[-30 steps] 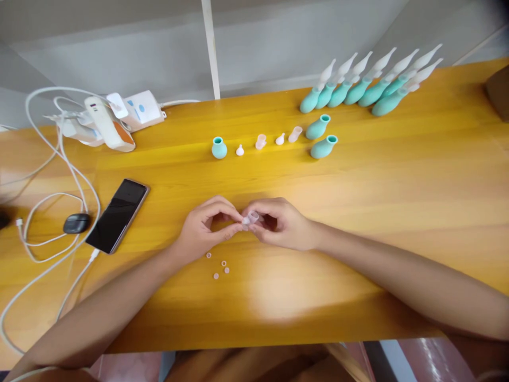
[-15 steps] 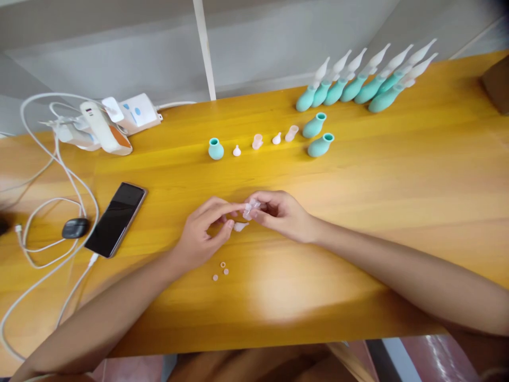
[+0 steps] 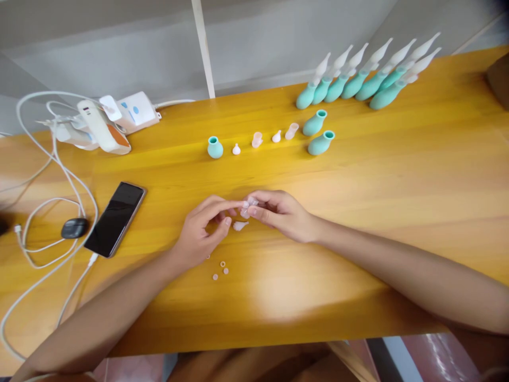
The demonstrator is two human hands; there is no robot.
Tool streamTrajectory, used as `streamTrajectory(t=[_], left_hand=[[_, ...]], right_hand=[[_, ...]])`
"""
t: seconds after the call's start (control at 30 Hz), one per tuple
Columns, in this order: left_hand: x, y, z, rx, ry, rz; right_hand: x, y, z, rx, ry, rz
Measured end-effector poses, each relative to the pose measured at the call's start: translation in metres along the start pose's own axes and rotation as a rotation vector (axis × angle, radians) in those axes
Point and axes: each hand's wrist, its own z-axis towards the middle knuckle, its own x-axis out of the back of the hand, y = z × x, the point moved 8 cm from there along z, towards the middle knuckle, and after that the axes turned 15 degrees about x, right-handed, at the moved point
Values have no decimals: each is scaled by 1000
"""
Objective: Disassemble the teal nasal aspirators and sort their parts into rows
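Nearest on the yellow wooden table (image 3: 358,223), tiny pink rubber rings (image 3: 221,270) are scattered. Just beyond, a small clear plastic cap (image 3: 247,207) is pinched by the right hand (image 3: 278,212); the left hand (image 3: 202,231), fingers loosely apart, touches it. A white silicone tip (image 3: 239,225) lies below. Farther back, teal bulbs (image 3: 318,132) are lined up.

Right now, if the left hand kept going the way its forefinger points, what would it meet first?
The left hand points right, at the small clear piece pinched in the right hand. The forefinger seems to touch it already, though blur hides the contact.
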Motion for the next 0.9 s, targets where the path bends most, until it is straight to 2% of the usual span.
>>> streamTrajectory(t=[0.23,0.33,0.43,0.63,0.73,0.9], left_hand=[[0,-7,0,5,-23,-33],[1,-10,-1,9,5,-60],[1,-8,-2,6,35,-40],[0,4,-2,-44,43,86],[2,4,-1,-47,50,69],[6,-8,0,17,85,-44]], right_hand=[[0,-3,2,11,22,62],[-3,-3,1,9,-2,59],[-9,-5,0,45,-65,-24],[-19,-17,-3,228,-143,-245],[-18,-15,-2,200,-136,-208],[-12,-11,0,104,-125,-111]])
